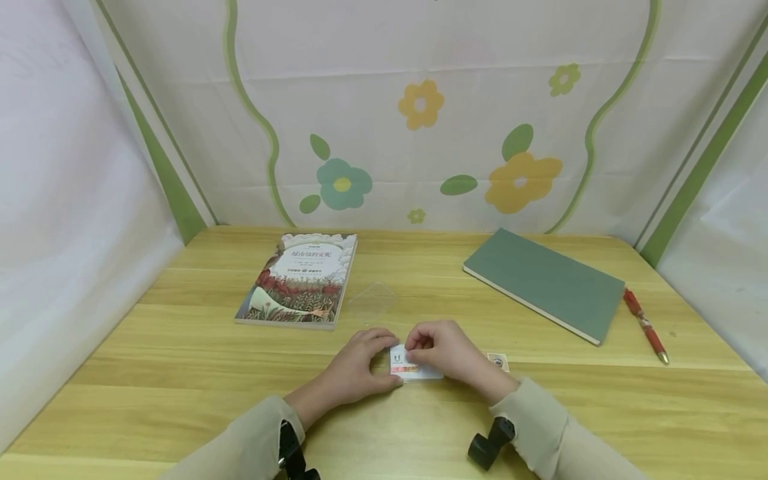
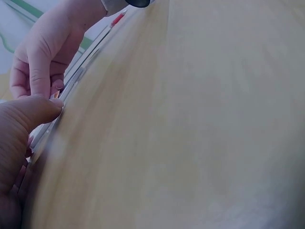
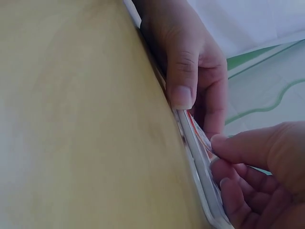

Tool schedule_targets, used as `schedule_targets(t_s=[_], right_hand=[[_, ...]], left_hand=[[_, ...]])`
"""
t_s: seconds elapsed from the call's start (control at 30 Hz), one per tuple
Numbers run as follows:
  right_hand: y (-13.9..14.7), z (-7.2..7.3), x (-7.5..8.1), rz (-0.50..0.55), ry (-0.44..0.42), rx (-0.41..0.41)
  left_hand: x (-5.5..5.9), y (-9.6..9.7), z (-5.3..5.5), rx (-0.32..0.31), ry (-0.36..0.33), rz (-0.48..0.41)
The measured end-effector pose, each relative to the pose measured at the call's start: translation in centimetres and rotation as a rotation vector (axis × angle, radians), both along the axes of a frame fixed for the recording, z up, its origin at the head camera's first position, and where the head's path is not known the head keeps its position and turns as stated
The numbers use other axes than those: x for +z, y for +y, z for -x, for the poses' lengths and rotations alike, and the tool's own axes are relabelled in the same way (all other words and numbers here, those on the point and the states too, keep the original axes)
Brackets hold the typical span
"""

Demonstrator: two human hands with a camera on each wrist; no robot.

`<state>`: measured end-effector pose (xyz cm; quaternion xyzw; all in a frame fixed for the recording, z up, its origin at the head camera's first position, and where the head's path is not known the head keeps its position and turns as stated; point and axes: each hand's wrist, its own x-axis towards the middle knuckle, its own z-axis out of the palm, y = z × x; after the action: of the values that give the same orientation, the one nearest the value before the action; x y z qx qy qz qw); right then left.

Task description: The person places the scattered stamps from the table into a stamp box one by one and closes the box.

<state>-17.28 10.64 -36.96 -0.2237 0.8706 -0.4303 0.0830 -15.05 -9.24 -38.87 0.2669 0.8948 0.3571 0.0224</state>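
As the left hand point(image 1: 358, 369) grips the card point(image 1: 408, 369), the right point(image 1: 447, 349) pinches.

At lower centre, a white card point(image 1: 415, 375) bears a pink-to-orange band point(image 1: 405, 369), and the sleeves point(image 1: 537, 420) at the bottom are beige. At mid-left a book point(image 1: 300, 287) has a white and red pictorial cover; at mid-right a notebook point(image 1: 543, 285) is plain grey-green and a pen point(image 1: 645, 325) red. Streaked yellow marks the tabletop point(image 1: 198, 363); above, white cloth point(image 1: 354, 40) carries orange, teal and green flowers point(image 1: 501, 188).
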Motion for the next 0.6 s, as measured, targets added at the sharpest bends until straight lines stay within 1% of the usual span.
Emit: schedule_targets(t_s=[0.2,0.37,0.5,0.6], right_hand=[[-0.26,-0.15,0.06,-0.045,0.042,-0.021],[-0.36,-0.23,0.12,-0.073,0.061,-0.044],[-0.34,-0.25,0.08,-0.075,0.073,-0.066],[-0.26,-0.26,0.07,-0.068,0.060,-0.087]], left_hand=[[-0.10,0.00,0.01,0.001,0.004,-0.008],[-0.15,-0.01,0.00,-0.001,0.010,-0.011],[-0.20,-0.02,0.03,0.000,0.013,-0.009],[-0.17,-0.02,0.05,-0.002,0.015,-0.011]])
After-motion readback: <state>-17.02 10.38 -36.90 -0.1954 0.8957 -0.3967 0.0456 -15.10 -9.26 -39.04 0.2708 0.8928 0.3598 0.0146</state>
